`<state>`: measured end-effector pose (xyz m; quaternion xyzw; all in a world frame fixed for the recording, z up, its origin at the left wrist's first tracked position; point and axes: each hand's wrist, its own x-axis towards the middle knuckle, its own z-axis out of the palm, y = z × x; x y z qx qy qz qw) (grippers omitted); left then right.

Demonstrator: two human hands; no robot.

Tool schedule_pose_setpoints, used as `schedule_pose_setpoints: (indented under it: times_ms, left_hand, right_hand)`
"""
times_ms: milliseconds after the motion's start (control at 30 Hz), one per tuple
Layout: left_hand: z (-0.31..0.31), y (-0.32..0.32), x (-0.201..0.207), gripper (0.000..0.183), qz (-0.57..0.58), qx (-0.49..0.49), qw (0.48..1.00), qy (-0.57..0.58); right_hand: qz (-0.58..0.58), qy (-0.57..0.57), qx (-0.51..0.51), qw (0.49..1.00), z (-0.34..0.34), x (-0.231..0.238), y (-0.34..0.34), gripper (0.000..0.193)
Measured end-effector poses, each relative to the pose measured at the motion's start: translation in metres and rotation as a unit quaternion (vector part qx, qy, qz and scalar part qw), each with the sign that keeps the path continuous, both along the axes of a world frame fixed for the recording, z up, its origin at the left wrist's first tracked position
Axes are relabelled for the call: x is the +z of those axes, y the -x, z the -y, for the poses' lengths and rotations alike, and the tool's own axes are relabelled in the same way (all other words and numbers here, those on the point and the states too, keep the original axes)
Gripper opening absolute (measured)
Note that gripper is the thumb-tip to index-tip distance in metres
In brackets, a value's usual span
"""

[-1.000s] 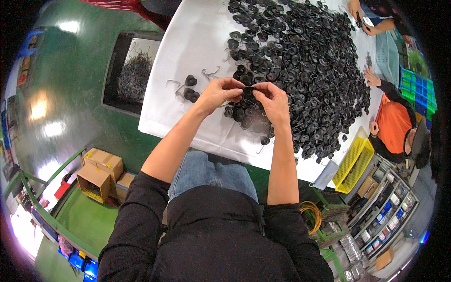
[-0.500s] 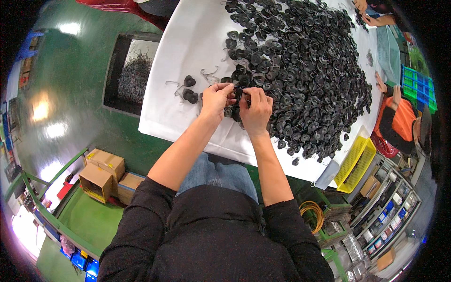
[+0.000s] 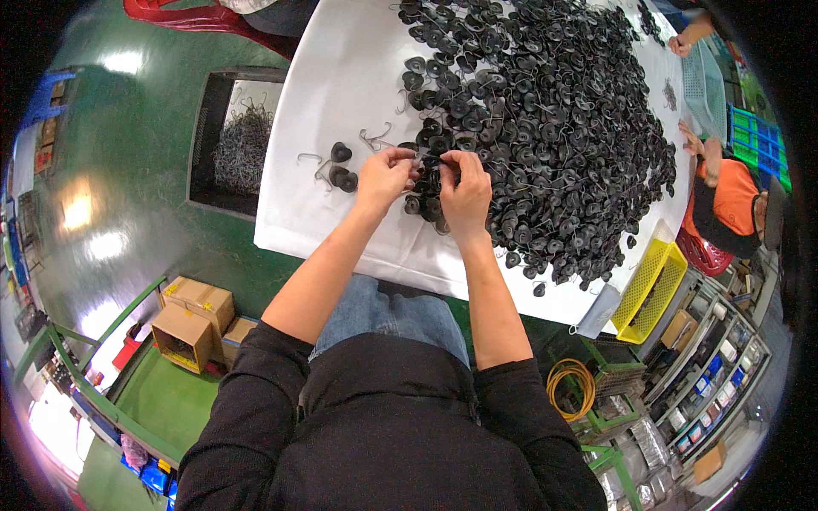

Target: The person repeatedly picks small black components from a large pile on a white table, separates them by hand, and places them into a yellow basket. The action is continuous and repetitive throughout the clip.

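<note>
Gotta be a workshop, probably a small factory floor. Biggest giveaway is the white-covered bench (image 3: pixel 311 98) with a huge heap of matching black round parts (image 3: pixel 545 128) with wire hooks, plus a dark-rimmed bin (image 3: pixel 201 140) of loose wires (image 3: pixel 245 152) just left of it. There's a co-worker in orange (image 3: pixel 734 200) over on the right, and another person's hand (image 3: pixel 681 44) farther up. The floor (image 3: pixel 128 162) is shiny green. Near left you've got cardboard boxes (image 3: pixel 200 296) by a green cart (image 3: pixel 166 400); near right, a metal rack (image 3: pixel 724 366) of small stuff. Plus a yellow plastic basket (image 3: pixel 637 300) on the right.
</note>
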<state>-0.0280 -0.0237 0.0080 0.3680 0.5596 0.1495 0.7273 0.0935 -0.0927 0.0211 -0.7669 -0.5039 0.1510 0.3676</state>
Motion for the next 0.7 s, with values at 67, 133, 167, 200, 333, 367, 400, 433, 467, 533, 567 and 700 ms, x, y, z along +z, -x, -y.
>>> schedule_pose_setpoints:
  times_ms: [67, 133, 167, 200, 333, 367, 400, 433, 467, 533, 567, 700]
  left_hand:
    - [-0.006, 0.002, 0.005, 0.023, 0.056, 0.04, 0.995, 0.071]
    - [-0.013, 0.006, 0.009, 0.026, 0.141, 0.063, 0.972, 0.178]
    - [-0.018, 0.011, 0.009, 0.025, 0.164, 0.003, 0.965, 0.205]
    - [-0.02, 0.013, 0.009, 0.025, 0.16, -0.02, 0.965, 0.206]
    - [-0.022, 0.023, 0.003, 0.022, 0.171, -0.061, 0.96, 0.214]
    - [-0.022, 0.025, 0.001, 0.022, 0.17, -0.06, 0.957, 0.227]
    - [-0.022, 0.027, 0.0, 0.021, 0.187, -0.065, 0.953, 0.229]
    - [-0.022, 0.029, -0.002, 0.021, 0.194, -0.069, 0.95, 0.235]
    - [-0.022, 0.03, -0.002, 0.021, 0.198, -0.07, 0.948, 0.238]
    - [-0.021, 0.032, -0.002, 0.021, 0.188, -0.082, 0.954, 0.216]
    - [-0.021, 0.033, -0.002, 0.02, 0.185, -0.089, 0.957, 0.206]
    - [-0.02, 0.035, 0.002, 0.02, 0.211, -0.103, 0.952, 0.199]
  right_hand:
    - [-0.112, -0.002, 0.003, 0.994, -0.003, 0.002, 0.0, 0.011]
    - [-0.147, 0.017, 0.022, 0.989, -0.006, 0.004, -0.002, 0.01]
    - [-0.165, 0.024, 0.032, 0.985, -0.007, 0.005, -0.003, 0.01]
    - [-0.191, 0.045, 0.032, 0.98, -0.008, 0.006, -0.005, 0.01]
    - [-0.267, 0.099, 0.037, 0.958, -0.012, 0.011, -0.01, 0.011]
    - [-0.278, 0.105, 0.042, 0.954, -0.012, 0.012, -0.011, 0.012]
    - [-0.289, 0.111, 0.044, 0.95, -0.013, 0.013, -0.012, 0.012]
    - [-0.3, 0.116, 0.047, 0.946, -0.014, 0.013, -0.013, 0.012]
    - [-0.31, 0.116, 0.055, 0.942, -0.015, 0.014, -0.013, 0.013]
    - [-0.305, 0.127, 0.06, 0.942, -0.016, 0.014, -0.015, 0.013]
    - [-0.299, 0.13, 0.065, 0.943, -0.016, 0.014, -0.016, 0.013]
    - [-0.295, 0.127, 0.064, 0.945, -0.016, 0.012, -0.018, 0.013]
